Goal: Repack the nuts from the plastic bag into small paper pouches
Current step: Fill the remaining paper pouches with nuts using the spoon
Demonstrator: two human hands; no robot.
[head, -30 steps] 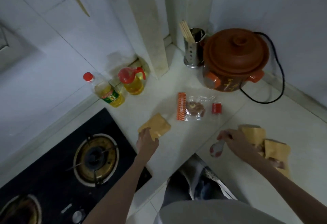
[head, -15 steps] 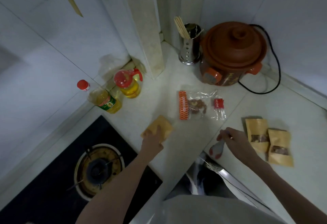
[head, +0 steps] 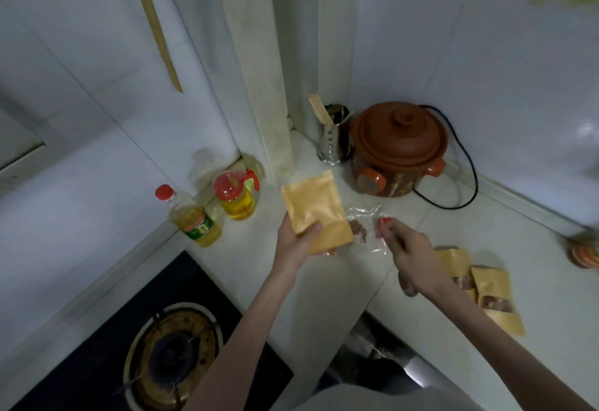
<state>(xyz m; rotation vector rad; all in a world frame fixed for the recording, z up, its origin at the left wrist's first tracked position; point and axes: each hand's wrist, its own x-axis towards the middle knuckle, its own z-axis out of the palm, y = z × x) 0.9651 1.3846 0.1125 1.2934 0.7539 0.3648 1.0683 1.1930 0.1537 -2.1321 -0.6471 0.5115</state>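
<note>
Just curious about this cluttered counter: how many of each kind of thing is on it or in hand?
Paper pouches: 3
Plastic bag: 1
Oil bottles: 2
Clay pot: 1
Chopstick holder: 1
Total: 8

L hand (head: 296,242) grips paper pouch (head: 316,213), lifted off table (head: 324,284). R hand (head: 411,256) holds spoon (head: 406,287) beside plastic bag (head: 364,227). 2 filled pouches (head: 483,287) at R.

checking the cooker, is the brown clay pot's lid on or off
On: the brown clay pot's domed lid sits closed on its rim.
</note>
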